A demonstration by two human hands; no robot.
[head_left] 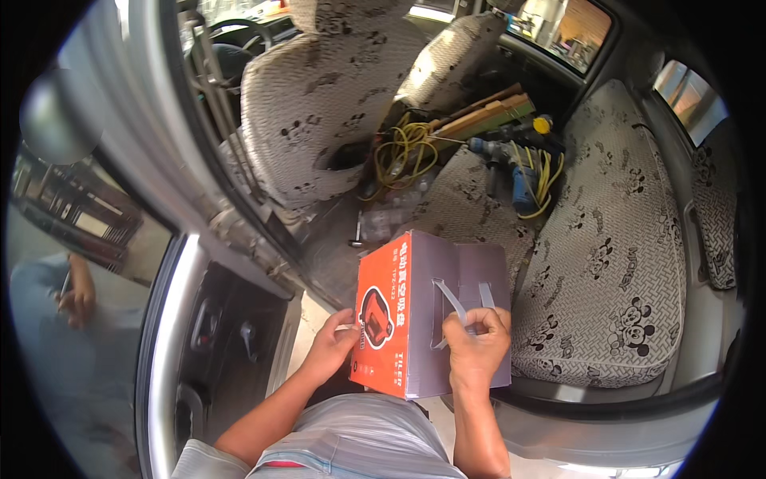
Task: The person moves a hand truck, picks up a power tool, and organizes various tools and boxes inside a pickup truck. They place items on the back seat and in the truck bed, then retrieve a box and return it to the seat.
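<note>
An orange and grey cardboard box (381,275) stands in front of me at the open car doorway, with white printing and a tool pictured on its orange side. My right hand (479,339) is closed round the pale strap handle (452,298) on its grey top. The strap's other end (487,294) comes out beside my fingers. At the box's left, my left hand (331,349) holds its orange side near the edge, fingers bent; some of the fingers are partly hidden. The underside of the box is out of sight.
A patterned rear seat (598,295) lies to the right, a front seat (319,104) ahead. Between them are a yellow cable (403,152), a blue power tool (524,188), a long green-and-brown carton (487,116) and plastic bottles (383,223). The open car door (231,343) stands at left.
</note>
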